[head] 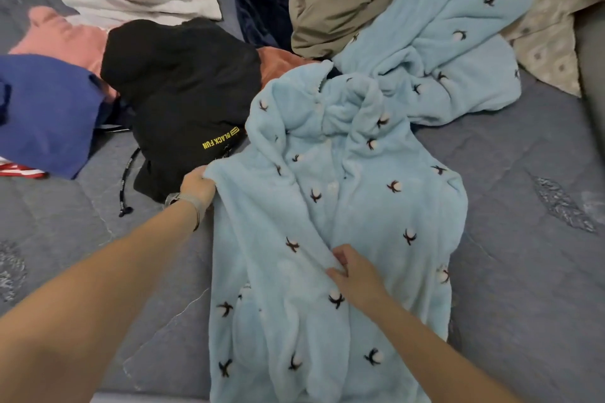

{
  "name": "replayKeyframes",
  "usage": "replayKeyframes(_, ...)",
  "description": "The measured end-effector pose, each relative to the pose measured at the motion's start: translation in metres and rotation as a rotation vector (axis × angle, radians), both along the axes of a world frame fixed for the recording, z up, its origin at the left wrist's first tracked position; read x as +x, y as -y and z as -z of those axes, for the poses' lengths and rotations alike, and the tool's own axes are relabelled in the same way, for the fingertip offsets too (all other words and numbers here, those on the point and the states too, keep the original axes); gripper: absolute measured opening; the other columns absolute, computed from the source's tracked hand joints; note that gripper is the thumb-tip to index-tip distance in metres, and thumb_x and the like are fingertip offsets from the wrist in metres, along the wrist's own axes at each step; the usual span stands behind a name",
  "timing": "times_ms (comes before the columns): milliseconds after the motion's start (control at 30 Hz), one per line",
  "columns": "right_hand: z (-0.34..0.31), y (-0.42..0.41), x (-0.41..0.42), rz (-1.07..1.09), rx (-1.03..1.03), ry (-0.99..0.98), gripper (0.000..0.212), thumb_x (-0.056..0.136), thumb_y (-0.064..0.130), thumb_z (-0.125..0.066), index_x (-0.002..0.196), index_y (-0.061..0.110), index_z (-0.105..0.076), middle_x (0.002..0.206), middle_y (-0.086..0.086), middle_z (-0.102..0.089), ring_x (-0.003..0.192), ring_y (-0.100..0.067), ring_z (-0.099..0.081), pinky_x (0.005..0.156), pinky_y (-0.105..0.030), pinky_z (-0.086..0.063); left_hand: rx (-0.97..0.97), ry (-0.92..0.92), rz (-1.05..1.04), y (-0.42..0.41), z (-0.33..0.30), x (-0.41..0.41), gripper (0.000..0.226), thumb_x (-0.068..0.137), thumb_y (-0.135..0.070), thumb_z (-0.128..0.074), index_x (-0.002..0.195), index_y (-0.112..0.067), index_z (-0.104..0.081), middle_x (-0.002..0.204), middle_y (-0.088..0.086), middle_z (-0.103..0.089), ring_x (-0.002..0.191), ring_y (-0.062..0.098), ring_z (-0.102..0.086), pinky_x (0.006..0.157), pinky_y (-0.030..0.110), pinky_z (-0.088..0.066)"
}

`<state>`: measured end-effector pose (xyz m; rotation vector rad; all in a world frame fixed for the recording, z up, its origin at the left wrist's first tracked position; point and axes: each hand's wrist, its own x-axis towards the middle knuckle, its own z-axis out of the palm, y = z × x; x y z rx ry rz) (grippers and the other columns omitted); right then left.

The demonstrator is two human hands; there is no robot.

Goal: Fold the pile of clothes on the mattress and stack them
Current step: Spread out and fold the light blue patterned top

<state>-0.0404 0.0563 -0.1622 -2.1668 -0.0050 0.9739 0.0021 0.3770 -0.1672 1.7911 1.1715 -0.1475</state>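
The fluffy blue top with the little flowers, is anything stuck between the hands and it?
No. The left hand already grips the fluffy blue top at its left edge, and the right hand pinches a fold near its middle. Nothing lies between.

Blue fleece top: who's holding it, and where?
Both hands. The left hand grips the blue fleece top at its left outer edge; the right hand pinches a fold near the middle of the front.
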Motion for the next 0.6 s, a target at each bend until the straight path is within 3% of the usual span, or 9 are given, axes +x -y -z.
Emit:
replayKeyframes(67, 0.006, -0.002, 0.005, -0.132, -0.127, -0.052, 0.02, 0.089, 0.012, -0.058, 0.108, 0.013, -0.054, 0.109, -0.004, -0.061, 0.096, -0.016, -0.056, 0.075, -0.017, -0.042, -0.046, -0.233, 0.131, -0.003, -0.002, -0.006, 0.025, 0.094, -0.008, -0.047, 0.112, -0.008, -0.064, 0.106, 0.017, -0.064, 0.089, 0.033, -0.06, 0.075, 0.041, -0.053)
replayKeyframes(133, 0.001, -0.004, 0.021, -0.21, -0.232, -0.107, 0.027, 0.084, 0.016, -0.062, 0.109, 0.013, -0.054, 0.11, -0.004, -0.059, 0.098, -0.018, -0.056, 0.082, -0.024, -0.045, 0.062, -0.325, 0.226, -0.004, -0.009, 0.001, 0.026, 0.091, -0.01, -0.054, 0.113, -0.004, -0.066, 0.103, 0.016, -0.064, 0.088, 0.032, -0.061, 0.079, 0.037, -0.052)
replayKeyframes(233, -0.026, -0.006, 0.073, 0.021, -0.157, 0.087, 0.042, 0.077, 0.02, -0.074, 0.112, 0.012, -0.053, 0.104, 0.0, -0.054, 0.097, -0.016, -0.053, 0.08, -0.025, -0.041, 0.242, -0.115, 0.116, -0.007, -0.031, 0.034, 0.033, 0.088, -0.017, -0.057, 0.12, -0.016, -0.064, 0.124, 0.008, -0.061, 0.111, 0.028, -0.057, 0.095, 0.028, -0.045)
replayKeyframes(300, -0.047, -0.005, 0.123, 0.257, -0.05, 0.402, 0.054, 0.075, 0.016, -0.077, 0.12, 0.006, -0.05, 0.108, -0.005, -0.053, 0.102, -0.019, -0.051, 0.082, -0.024, -0.036, 0.179, 0.016, 0.135, -0.005, -0.04, 0.062, 0.041, 0.085, -0.03, -0.063, 0.124, -0.019, -0.06, 0.123, 0.002, -0.062, 0.113, 0.023, -0.057, 0.101, 0.032, -0.044)
replayKeyframes(367, -0.057, -0.001, 0.176, 0.266, -0.095, 0.622, 0.066, 0.073, 0.017, -0.08, 0.128, 0.004, -0.045, 0.119, -0.015, -0.052, 0.114, -0.03, -0.048, 0.093, -0.031, -0.036, 0.069, 0.051, 0.242, 0.005, -0.045, 0.084, 0.065, 0.078, -0.044, -0.072, 0.132, -0.013, -0.053, 0.119, 0.0, -0.061, 0.111, 0.02, -0.057, 0.095, 0.031, -0.046)
replayKeyframes(433, -0.065, -0.001, 0.222, 0.173, -0.252, 0.621, 0.088, 0.071, 0.027, -0.083, 0.142, 0.009, -0.033, 0.136, -0.018, -0.042, 0.126, -0.036, -0.037, 0.104, -0.039, -0.03, -0.021, 0.022, 0.369, 0.017, -0.045, 0.099, 0.078, 0.068, -0.048, -0.08, 0.129, -0.008, -0.052, 0.115, 0.003, -0.061, 0.107, 0.021, -0.059, 0.077, 0.027, -0.048)
replayKeyframes(500, -0.067, -0.004, 0.249, 0.071, -0.414, 0.506, 0.1, 0.068, 0.039, -0.083, 0.147, 0.02, -0.025, 0.147, -0.014, -0.027, 0.133, -0.036, -0.025, 0.107, -0.046, -0.029, -0.081, 0.05, 0.447, 0.03, -0.038, 0.109, 0.061, 0.069, -0.038, -0.083, 0.118, -0.011, -0.059, 0.114, 0.004, -0.064, 0.107, 0.022, -0.061, 0.077, 0.031, -0.052)
replayKeyframes(533, -0.065, -0.006, 0.257, 0.006, -0.47, 0.461, 0.092, 0.068, 0.044, -0.082, 0.144, 0.026, -0.032, 0.148, -0.012, -0.024, 0.134, -0.036, -0.022, 0.106, -0.048, -0.03, -0.049, 0.063, 0.481, 0.034, -0.034, 0.113, 0.047, 0.073, -0.03, -0.08, 0.113, -0.011, -0.062, 0.112, 0.005, -0.066, 0.106, 0.024, -0.061, 0.083, 0.036, -0.053)
replayKeyframes(600, -0.059, -0.01, 0.268, -0.153, -0.527, 0.413, 0.051, 0.078, 0.045, -0.071, 0.123, 0.027, -0.052, 0.141, -0.01, -0.035, 0.13, -0.035, -0.028, 0.101, -0.049, -0.035, 0.2, -0.012, 0.588, 0.037, -0.035, 0.124, 0.027, 0.084, -0.024, -0.067, 0.106, -0.007, -0.066, 0.109, 0.01, -0.067, 0.102, 0.028, -0.062, 0.085, 0.036, -0.05)
